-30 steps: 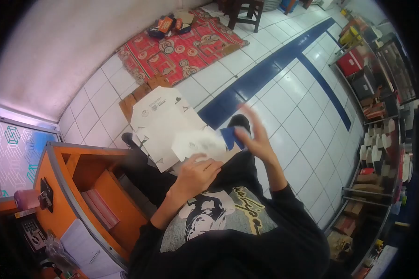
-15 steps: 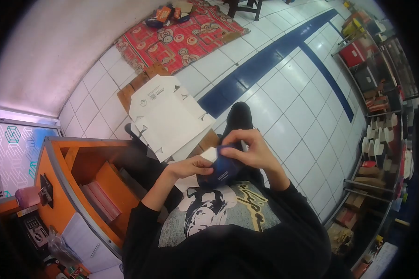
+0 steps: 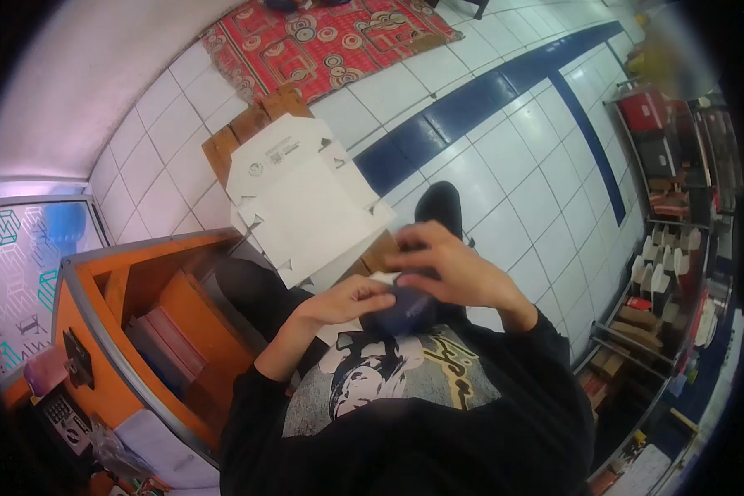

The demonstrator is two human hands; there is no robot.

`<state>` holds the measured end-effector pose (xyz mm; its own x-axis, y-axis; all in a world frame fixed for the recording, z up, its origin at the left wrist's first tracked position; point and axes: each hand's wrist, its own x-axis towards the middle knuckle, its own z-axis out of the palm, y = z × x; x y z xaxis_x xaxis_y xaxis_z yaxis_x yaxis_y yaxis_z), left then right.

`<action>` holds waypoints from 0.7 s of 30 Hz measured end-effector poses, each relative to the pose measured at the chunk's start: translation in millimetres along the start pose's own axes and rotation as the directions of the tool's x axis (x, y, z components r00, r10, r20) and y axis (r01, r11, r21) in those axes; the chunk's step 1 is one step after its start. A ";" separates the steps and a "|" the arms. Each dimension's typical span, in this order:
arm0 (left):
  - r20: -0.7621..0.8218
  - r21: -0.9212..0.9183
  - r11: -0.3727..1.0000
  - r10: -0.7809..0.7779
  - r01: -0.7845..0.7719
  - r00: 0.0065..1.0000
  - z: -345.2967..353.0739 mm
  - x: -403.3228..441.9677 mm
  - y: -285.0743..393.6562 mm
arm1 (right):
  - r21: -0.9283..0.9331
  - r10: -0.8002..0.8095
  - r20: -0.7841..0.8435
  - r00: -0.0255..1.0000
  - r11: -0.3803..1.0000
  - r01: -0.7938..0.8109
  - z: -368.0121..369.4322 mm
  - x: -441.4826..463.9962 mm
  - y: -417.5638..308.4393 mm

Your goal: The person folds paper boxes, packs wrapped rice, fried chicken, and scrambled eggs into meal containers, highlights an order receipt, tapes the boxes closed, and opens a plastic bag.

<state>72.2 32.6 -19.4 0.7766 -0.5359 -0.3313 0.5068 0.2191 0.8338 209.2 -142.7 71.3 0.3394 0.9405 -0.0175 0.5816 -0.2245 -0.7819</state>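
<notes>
One dark-blue piece (image 3: 403, 316) lies against both hands' fingers (image 3: 362, 293) (image 3: 418, 285).

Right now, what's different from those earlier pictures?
The blue piece has moved toward the body, and the left hand has taken hold of it. The right hand has come in beside the left. The white card stayed on the wood.

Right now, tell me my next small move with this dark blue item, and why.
I'd probably close your right hand on the upper edge of the dark blue item: that hand's fingers look parted, white material shows beside it, and your left hand seems to steady it.
</notes>
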 end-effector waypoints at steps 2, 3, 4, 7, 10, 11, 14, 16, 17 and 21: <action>-0.220 -0.285 0.953 0.035 -0.098 0.975 -20.9 1.1 17.9 | -0.068 0.019 -0.235 0.972 0.997 -0.036 -12.4 30.7 -7.6; -0.235 -0.289 0.951 0.041 -0.110 0.971 -27.9 1.6 33.3 | -0.122 0.022 -0.465 0.885 0.989 -0.088 -19.2 45.3 -13.7; -0.394 -0.333 0.907 0.116 -0.259 0.912 -35.5 0.9 48.4 | -0.227 -0.068 -0.508 0.859 0.972 -0.057 -18.4 56.3 -11.7; -0.647 -0.219 0.820 0.284 -0.529 0.708 -40.7 -1.7 104.3 | -0.079 -0.117 -0.421 0.899 0.993 0.092 -2.7 76.5 -21.6; -0.752 0.001 0.799 0.397 -0.601 0.527 -41.2 -12.5 147.0 | -0.240 -0.241 -0.379 0.894 0.958 0.156 -5.3 109.7 -39.6; -0.747 0.090 0.826 0.425 -0.557 0.510 -42.7 -14.3 153.3 | -0.286 -0.257 -0.372 0.892 0.946 0.153 -9.7 115.9 -45.5; -0.786 0.137 0.859 0.397 -0.492 0.474 -37.9 -30.6 191.8 | -0.324 -0.380 -0.361 0.851 0.907 0.268 -38.2 121.1 -60.6; -0.833 0.113 0.782 0.411 -0.613 0.370 -32.0 -33.4 229.6 | -0.309 -0.540 -0.355 0.763 0.838 0.449 -70.5 116.1 -77.2; -0.832 0.113 0.783 0.411 -0.611 0.373 -25.5 -36.3 246.0 | -0.309 -0.537 -0.359 0.763 0.840 0.446 -83.7 113.6 -87.8; -0.809 -0.095 0.759 0.318 -0.644 0.495 17.0 -27.8 300.5 | -0.260 -0.502 -0.570 0.650 0.861 0.437 -153.5 98.1 -133.3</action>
<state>196.6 99.5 247.8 0.8479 0.4642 -0.2560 -0.0797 0.5891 0.8041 278.5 -59.6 269.5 0.3502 0.5788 0.7365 0.8414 0.1511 -0.5189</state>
